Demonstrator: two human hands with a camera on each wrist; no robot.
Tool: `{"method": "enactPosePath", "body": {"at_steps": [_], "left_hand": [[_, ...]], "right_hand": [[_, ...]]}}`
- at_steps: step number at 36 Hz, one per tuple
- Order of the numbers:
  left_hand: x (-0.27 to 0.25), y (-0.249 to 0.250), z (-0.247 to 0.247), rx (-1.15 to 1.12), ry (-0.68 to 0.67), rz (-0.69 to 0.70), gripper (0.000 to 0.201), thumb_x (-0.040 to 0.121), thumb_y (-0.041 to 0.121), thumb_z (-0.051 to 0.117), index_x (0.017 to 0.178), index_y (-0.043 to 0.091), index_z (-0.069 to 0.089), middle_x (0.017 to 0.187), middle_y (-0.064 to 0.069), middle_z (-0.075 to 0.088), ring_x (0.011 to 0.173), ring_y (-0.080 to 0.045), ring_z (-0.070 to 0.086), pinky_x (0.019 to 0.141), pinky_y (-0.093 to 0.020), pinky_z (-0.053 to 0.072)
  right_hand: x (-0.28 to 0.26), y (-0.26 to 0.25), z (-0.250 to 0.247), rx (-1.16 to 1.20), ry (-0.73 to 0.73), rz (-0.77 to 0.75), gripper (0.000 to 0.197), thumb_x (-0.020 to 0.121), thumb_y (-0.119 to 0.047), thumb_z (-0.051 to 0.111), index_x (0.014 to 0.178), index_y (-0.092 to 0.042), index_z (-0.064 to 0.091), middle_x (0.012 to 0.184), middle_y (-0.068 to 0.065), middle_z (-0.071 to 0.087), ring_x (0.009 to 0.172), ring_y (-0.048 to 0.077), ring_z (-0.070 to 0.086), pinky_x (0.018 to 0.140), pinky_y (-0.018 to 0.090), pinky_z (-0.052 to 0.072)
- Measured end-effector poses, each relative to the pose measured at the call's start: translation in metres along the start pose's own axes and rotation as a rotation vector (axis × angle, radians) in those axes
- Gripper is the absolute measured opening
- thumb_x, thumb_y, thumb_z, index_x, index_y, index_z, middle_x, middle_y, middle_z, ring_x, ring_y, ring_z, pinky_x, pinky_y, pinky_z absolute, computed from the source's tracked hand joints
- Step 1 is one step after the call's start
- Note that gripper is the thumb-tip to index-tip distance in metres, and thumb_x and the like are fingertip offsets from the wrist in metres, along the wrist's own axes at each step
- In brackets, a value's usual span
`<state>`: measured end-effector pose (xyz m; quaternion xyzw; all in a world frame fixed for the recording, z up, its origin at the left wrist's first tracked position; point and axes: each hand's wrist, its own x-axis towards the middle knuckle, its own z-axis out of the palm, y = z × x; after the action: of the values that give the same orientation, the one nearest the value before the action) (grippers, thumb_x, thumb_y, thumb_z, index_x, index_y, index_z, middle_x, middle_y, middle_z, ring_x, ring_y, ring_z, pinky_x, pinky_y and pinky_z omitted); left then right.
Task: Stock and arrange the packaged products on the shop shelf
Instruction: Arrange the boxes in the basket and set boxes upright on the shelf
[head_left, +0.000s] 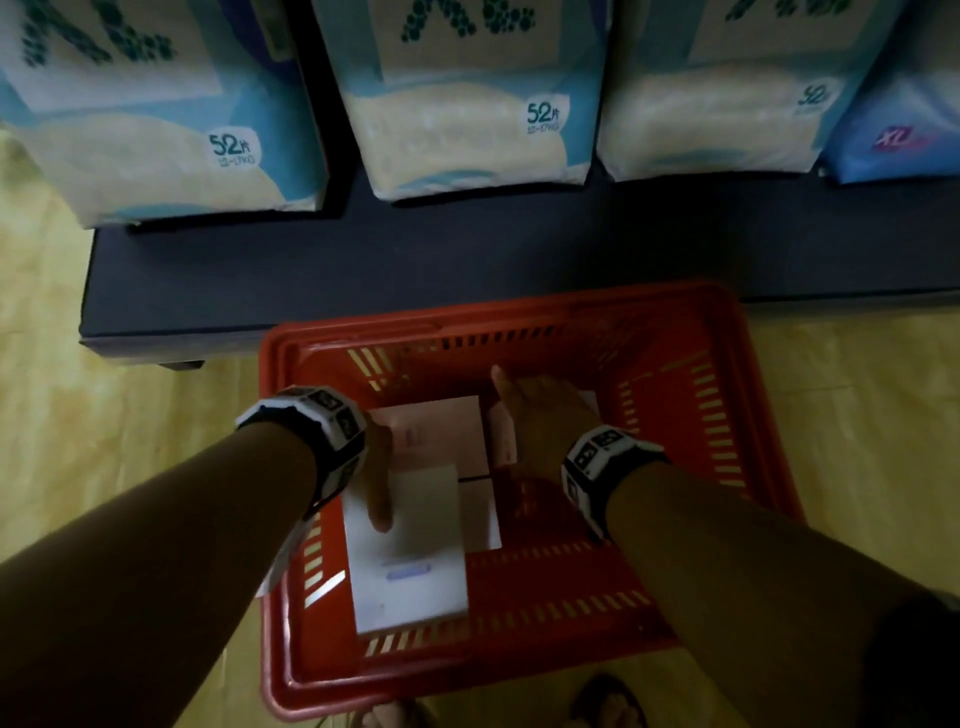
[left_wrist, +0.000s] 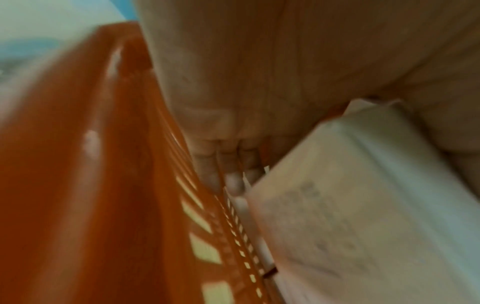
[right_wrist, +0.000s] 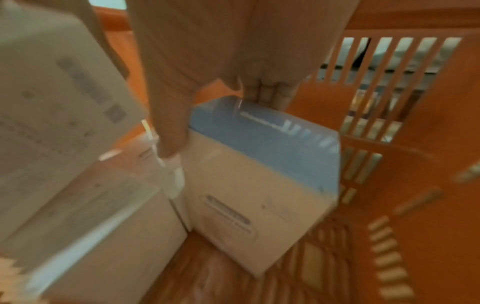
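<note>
A red basket (head_left: 519, 312) stands on the floor in front of a low dark shelf (head_left: 467, 265). Several white packs lie inside it. My left hand (head_left: 379, 467) grips a white pack (head_left: 410, 551) at the basket's left side, thumb on top. In the left wrist view the fingers (left_wrist: 233, 174) reach down between the basket wall (left_wrist: 103, 185) and that pack (left_wrist: 350, 205). My right hand (head_left: 540, 415) reaches into the middle of the basket. In the right wrist view it (right_wrist: 221, 113) holds a white pack with a blue top (right_wrist: 259, 164), thumb on one side and fingers on the other.
Three large blue and cream XL packs (head_left: 457, 104) stand in a row on the shelf, with a blue pack (head_left: 893, 135) at the far right. The shelf's front strip is bare. Yellowish floor (head_left: 130, 441) surrounds the basket. My feet (head_left: 608, 701) are just behind it.
</note>
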<state>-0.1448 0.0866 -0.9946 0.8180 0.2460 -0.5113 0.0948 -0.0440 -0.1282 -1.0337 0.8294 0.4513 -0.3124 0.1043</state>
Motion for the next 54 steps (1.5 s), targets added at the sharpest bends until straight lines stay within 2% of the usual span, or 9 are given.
{"method": "enactPosePath", "body": {"at_steps": [6, 23, 32, 37, 42, 46, 49, 52, 54], "left_hand": [[-0.025, -0.003, 0.012, -0.053, -0.161, 0.039, 0.146, 0.03, 0.065, 0.081, 0.151, 0.027, 0.009, 0.152, -0.009, 0.029, 0.134, -0.034, 0.036, 0.104, -0.051, 0.037], [-0.161, -0.002, 0.001, -0.301, 0.301, 0.06, 0.114, 0.045, 0.045, 0.088, 0.136, 0.028, 0.022, 0.13, -0.001, 0.038, 0.12, -0.029, 0.042, 0.092, -0.044, 0.043], [-0.304, -0.053, -0.131, -0.064, 0.399, 0.078, 0.121, 0.047, 0.052, 0.086, 0.143, 0.02, 0.019, 0.139, -0.008, 0.033, 0.128, -0.032, 0.037, 0.1, -0.043, 0.038], [-0.421, -0.088, -0.205, -0.025, 0.557, 0.05, 0.102, 0.048, 0.052, 0.085, 0.129, 0.025, 0.029, 0.115, -0.001, 0.041, 0.106, -0.026, 0.047, 0.08, -0.039, 0.045], [-0.541, -0.115, -0.248, -0.039, 0.626, 0.031, 0.115, 0.053, 0.052, 0.085, 0.142, 0.022, 0.018, 0.138, -0.006, 0.033, 0.125, -0.03, 0.04, 0.097, -0.04, 0.041], [-0.631, -0.136, -0.267, -0.068, 0.599, 0.043, 0.117, 0.06, 0.052, 0.082, 0.148, 0.021, 0.011, 0.149, -0.004, 0.025, 0.136, -0.025, 0.032, 0.109, -0.037, 0.034], [-0.679, -0.148, -0.284, -0.075, 0.558, 0.025, 0.111, 0.064, 0.05, 0.081, 0.148, 0.023, 0.014, 0.147, 0.001, 0.03, 0.132, -0.017, 0.037, 0.101, -0.025, 0.037], [-0.752, -0.157, -0.306, -0.103, 0.694, 0.044, 0.098, 0.065, 0.046, 0.083, 0.143, 0.018, 0.03, 0.129, 0.004, 0.044, 0.107, -0.006, 0.052, 0.077, -0.01, 0.04], [-0.795, -0.161, -0.319, -0.115, 0.781, 0.059, 0.102, 0.062, 0.046, 0.084, 0.142, 0.02, 0.027, 0.135, 0.002, 0.042, 0.118, -0.012, 0.048, 0.087, -0.016, 0.039]], "right_hand": [[-0.025, -0.001, -0.01, -0.085, -0.095, 0.071, 0.098, 0.086, -0.029, 0.061, 0.153, -0.014, -0.01, 0.154, 0.014, 0.021, 0.139, 0.036, 0.024, 0.116, 0.05, 0.019], [-0.133, -0.007, -0.118, 0.007, -0.116, 0.182, 0.099, 0.075, -0.046, 0.072, 0.149, -0.015, 0.015, 0.148, 0.01, 0.03, 0.135, 0.03, 0.032, 0.113, 0.045, 0.026], [-0.192, -0.035, -0.311, -0.006, -0.132, 0.037, 0.106, 0.065, -0.038, 0.083, 0.15, -0.025, 0.021, 0.155, 0.001, 0.027, 0.139, 0.023, 0.033, 0.107, 0.035, 0.033], [-0.244, -0.068, -0.421, -0.013, -0.041, 0.0, 0.095, 0.061, -0.04, 0.084, 0.14, -0.022, 0.035, 0.138, 0.005, 0.045, 0.122, 0.025, 0.049, 0.089, 0.03, 0.04], [-0.314, -0.098, -0.518, -0.055, 0.078, -0.053, 0.093, 0.059, -0.04, 0.084, 0.138, -0.014, 0.04, 0.133, 0.009, 0.048, 0.122, 0.029, 0.048, 0.087, 0.026, 0.038], [-0.38, -0.12, -0.577, -0.208, 0.12, -0.059, 0.073, 0.065, -0.043, 0.079, 0.123, -0.015, 0.044, 0.104, 0.005, 0.051, 0.091, 0.024, 0.055, 0.083, 0.035, 0.05], [-0.414, -0.128, -0.618, -0.252, 0.095, -0.051, 0.067, 0.074, -0.034, 0.079, 0.129, -0.009, 0.049, 0.112, 0.009, 0.059, 0.093, 0.019, 0.057, 0.065, 0.026, 0.044], [-0.479, -0.144, -0.684, -0.176, 0.192, -0.085, 0.077, 0.07, -0.036, 0.08, 0.135, -0.014, 0.044, 0.129, 0.011, 0.052, 0.111, 0.03, 0.055, 0.087, 0.032, 0.049], [-0.519, -0.153, -0.724, -0.187, 0.268, -0.105, 0.083, 0.066, -0.044, 0.08, 0.135, -0.018, 0.041, 0.127, 0.008, 0.048, 0.109, 0.03, 0.054, 0.092, 0.044, 0.051]]}}
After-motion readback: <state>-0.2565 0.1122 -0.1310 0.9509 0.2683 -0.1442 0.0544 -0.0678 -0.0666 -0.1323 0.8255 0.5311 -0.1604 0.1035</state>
